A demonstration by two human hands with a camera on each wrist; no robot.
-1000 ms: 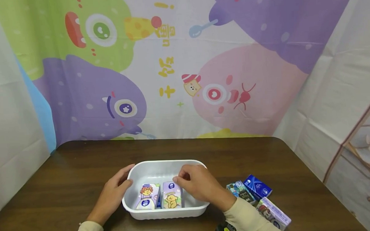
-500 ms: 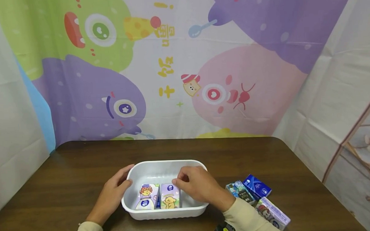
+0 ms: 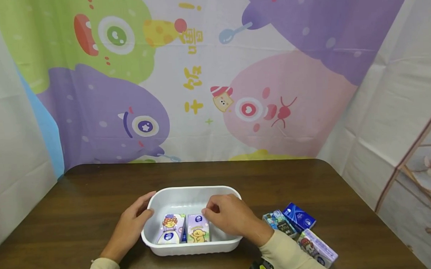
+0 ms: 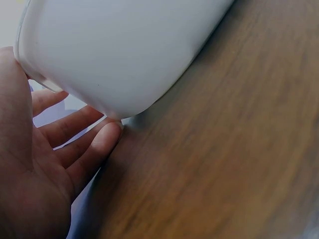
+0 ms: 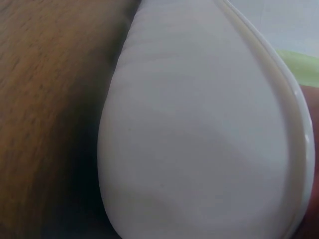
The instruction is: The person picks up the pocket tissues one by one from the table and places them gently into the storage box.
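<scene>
A white plastic tub (image 3: pixel 192 249) sits on the table. My left hand (image 3: pixel 131 224) holds its left end, thumb at the rim and fingers along the outer wall in the left wrist view. Inside lie two cartoon-printed tissue packs side by side: a white-and-purple pack (image 3: pixel 171 230) on the left and a purple pack with a yellow puppy (image 3: pixel 198 229) on the right. A sliver of blue shows between them. My right hand (image 3: pixel 232 215) reaches over the right rim and pinches the puppy pack's upper right corner; its other fingertips are hidden. The tub's wall (image 5: pixel 194 124) fills the right wrist view.
Right of the tub lie a blue tissue pack (image 3: pixel 299 216), a dark patterned pack (image 3: pixel 280 223) and a purple cartoon pack (image 3: pixel 317 246), close together on the brown wooden table (image 3: pixel 96 190). A printed cloth (image 3: pixel 198 143) hangs behind the table.
The puppy pack has shifted slightly left, toward the other pack, with my right hand at its corner. My left hand has stayed at the tub's end. Little differs over the last half second.
</scene>
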